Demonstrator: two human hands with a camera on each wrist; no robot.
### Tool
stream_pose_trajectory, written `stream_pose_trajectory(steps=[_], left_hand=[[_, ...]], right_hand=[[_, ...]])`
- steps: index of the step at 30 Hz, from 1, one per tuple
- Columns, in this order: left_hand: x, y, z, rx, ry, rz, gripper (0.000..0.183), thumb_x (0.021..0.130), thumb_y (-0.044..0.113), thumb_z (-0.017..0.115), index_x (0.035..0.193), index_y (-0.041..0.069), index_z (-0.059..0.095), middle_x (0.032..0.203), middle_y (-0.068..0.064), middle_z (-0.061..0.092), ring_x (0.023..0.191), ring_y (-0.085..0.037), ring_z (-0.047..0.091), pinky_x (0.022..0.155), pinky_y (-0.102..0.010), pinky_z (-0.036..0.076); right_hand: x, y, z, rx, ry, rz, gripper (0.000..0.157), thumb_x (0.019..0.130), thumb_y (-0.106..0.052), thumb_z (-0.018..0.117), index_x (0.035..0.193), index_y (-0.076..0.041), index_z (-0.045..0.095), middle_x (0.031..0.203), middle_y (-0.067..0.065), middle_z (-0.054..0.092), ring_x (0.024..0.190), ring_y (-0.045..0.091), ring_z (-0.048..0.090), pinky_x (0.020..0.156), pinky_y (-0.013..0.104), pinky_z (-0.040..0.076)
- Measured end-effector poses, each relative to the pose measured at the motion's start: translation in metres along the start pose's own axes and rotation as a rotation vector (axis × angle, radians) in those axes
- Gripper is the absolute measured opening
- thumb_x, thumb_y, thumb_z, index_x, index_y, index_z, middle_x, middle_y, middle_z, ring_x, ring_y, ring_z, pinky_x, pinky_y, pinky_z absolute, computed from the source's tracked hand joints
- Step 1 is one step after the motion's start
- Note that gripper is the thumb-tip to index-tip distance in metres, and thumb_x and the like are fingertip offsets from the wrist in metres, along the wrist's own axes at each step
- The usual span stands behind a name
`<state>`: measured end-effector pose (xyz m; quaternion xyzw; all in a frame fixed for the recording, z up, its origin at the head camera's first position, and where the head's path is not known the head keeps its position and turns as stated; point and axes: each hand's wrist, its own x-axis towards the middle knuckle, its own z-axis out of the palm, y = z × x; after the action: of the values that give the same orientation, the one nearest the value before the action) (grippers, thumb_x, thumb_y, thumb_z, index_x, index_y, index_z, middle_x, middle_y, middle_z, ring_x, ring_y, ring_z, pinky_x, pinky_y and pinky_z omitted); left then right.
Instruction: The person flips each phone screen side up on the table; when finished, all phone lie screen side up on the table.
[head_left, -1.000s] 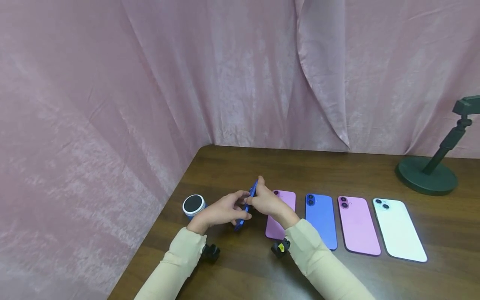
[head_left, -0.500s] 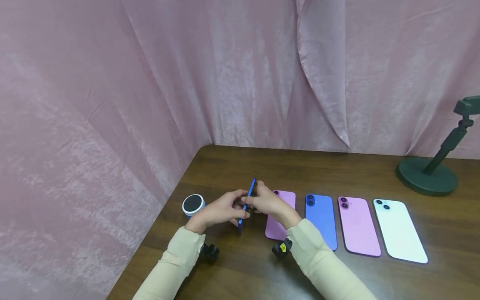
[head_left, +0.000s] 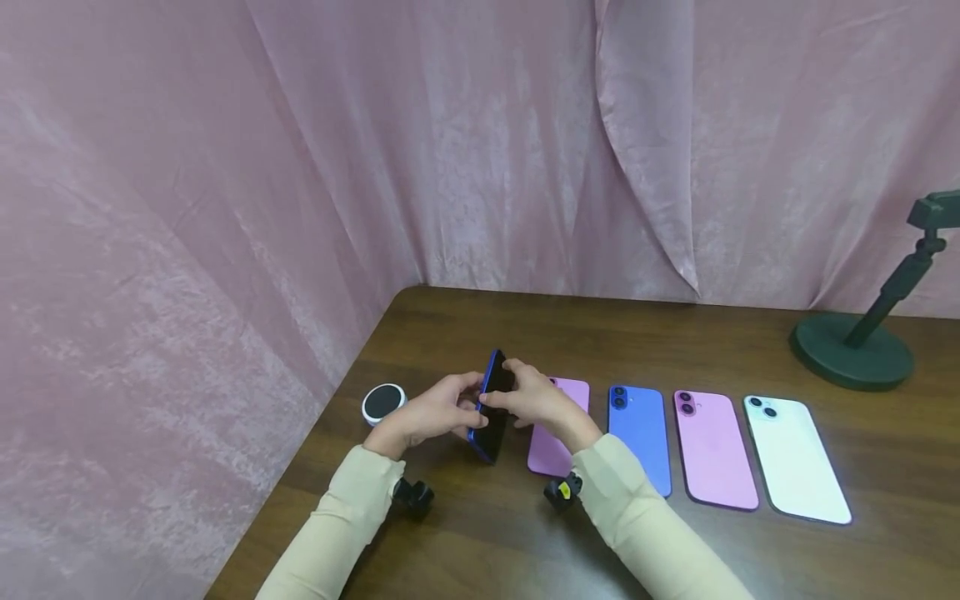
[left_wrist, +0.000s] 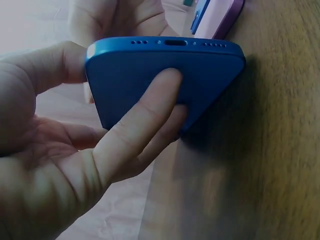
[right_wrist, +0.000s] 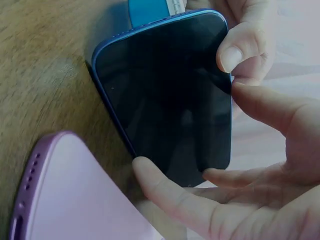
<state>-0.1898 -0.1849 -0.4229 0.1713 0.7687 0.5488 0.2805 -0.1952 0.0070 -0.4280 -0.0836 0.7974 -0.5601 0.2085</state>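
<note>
A blue smartphone [head_left: 491, 421] stands tilted on its long edge, its black screen turned toward the right. My left hand [head_left: 435, 411] holds it near the lower end, with the thumb at the edge and fingers on the blue back [left_wrist: 135, 75]. My right hand [head_left: 538, 402] grips the upper part; in the right wrist view its thumb lies at one long edge and a fingertip at the other. Just right of it lies a pink phone [head_left: 551, 442], partly covered by my right hand and wrist.
Further right, a blue phone [head_left: 641, 433], a pink phone [head_left: 716, 450] and a white phone [head_left: 797, 458] lie back up in a row. A white-rimmed round container with a black top [head_left: 383, 402] stands behind my left hand. A dark green stand [head_left: 853, 350] occupies the back right.
The held phone has turned from nearly edge-on so that its black screen now shows in the head view. Both hands stay on it, shifting slightly.
</note>
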Motion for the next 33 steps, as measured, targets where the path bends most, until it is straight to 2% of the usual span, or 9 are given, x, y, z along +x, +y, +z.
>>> stream_pose_trajectory(steps=[4, 7, 11, 17, 20, 28, 33], left_hand=[[-0.002, -0.001, -0.003, -0.006, -0.003, 0.003, 0.057, 0.089, -0.009, 0.059, 0.141, -0.018, 0.035, 0.111, -0.026, 0.059, 0.097, -0.031, 0.064, 0.075, -0.043, 0.059], [-0.003, -0.002, -0.004, -0.015, -0.005, -0.003, 0.058, 0.089, -0.010, 0.057, 0.141, -0.019, 0.033, 0.114, -0.026, 0.057, 0.101, -0.037, 0.065, 0.078, -0.046, 0.059], [-0.003, -0.003, -0.006, -0.013, 0.019, -0.028, 0.055, 0.087, -0.013, 0.055, 0.138, -0.019, 0.035, 0.117, -0.029, 0.056, 0.104, -0.041, 0.066, 0.081, -0.049, 0.058], [0.000, -0.009, -0.005, 0.056, 0.050, -0.093, 0.046, 0.085, -0.015, 0.055, 0.129, -0.016, 0.043, 0.106, -0.024, 0.059, 0.092, -0.029, 0.068, 0.072, -0.040, 0.060], [0.002, -0.011, -0.004, 0.085, 0.049, -0.114, 0.046, 0.084, -0.015, 0.056, 0.128, -0.015, 0.044, 0.103, -0.021, 0.058, 0.088, -0.024, 0.066, 0.067, -0.037, 0.060], [0.005, -0.015, -0.002, 0.123, 0.064, -0.134, 0.045, 0.082, -0.014, 0.061, 0.125, -0.015, 0.047, 0.097, -0.019, 0.055, 0.075, -0.021, 0.064, 0.059, -0.034, 0.058], [0.006, -0.016, 0.000, 0.164, 0.092, -0.138, 0.044, 0.081, -0.014, 0.064, 0.123, -0.013, 0.050, 0.096, -0.018, 0.054, 0.071, -0.019, 0.062, 0.057, -0.032, 0.057]], right_hand=[[-0.001, 0.000, 0.003, -0.131, 0.021, -0.026, 0.071, 0.089, -0.020, 0.076, 0.146, 0.005, 0.041, 0.123, 0.025, 0.061, 0.093, 0.030, 0.064, 0.077, 0.042, 0.057], [-0.002, 0.000, 0.005, -0.212, 0.040, -0.048, 0.068, 0.091, -0.021, 0.074, 0.144, 0.007, 0.043, 0.125, 0.025, 0.061, 0.098, 0.030, 0.062, 0.087, 0.046, 0.053], [-0.004, -0.001, 0.007, -0.237, 0.056, -0.044, 0.063, 0.093, -0.021, 0.070, 0.143, 0.008, 0.045, 0.132, 0.026, 0.059, 0.108, 0.031, 0.060, 0.098, 0.052, 0.047], [-0.008, -0.003, 0.007, -0.323, 0.056, -0.065, 0.059, 0.094, -0.024, 0.069, 0.140, 0.008, 0.048, 0.137, 0.027, 0.056, 0.121, 0.035, 0.055, 0.101, 0.053, 0.045], [-0.010, -0.004, 0.006, -0.373, 0.046, -0.092, 0.059, 0.094, -0.025, 0.068, 0.138, 0.009, 0.050, 0.134, 0.028, 0.057, 0.120, 0.035, 0.056, 0.100, 0.052, 0.046], [-0.014, -0.007, 0.001, -0.367, 0.006, -0.069, 0.056, 0.099, -0.023, 0.063, 0.142, 0.009, 0.047, 0.139, 0.029, 0.054, 0.123, 0.036, 0.055, 0.101, 0.053, 0.046], [-0.013, -0.005, 0.003, -0.357, 0.014, -0.054, 0.058, 0.097, -0.025, 0.066, 0.141, 0.009, 0.048, 0.137, 0.028, 0.055, 0.116, 0.033, 0.057, 0.098, 0.052, 0.047]])
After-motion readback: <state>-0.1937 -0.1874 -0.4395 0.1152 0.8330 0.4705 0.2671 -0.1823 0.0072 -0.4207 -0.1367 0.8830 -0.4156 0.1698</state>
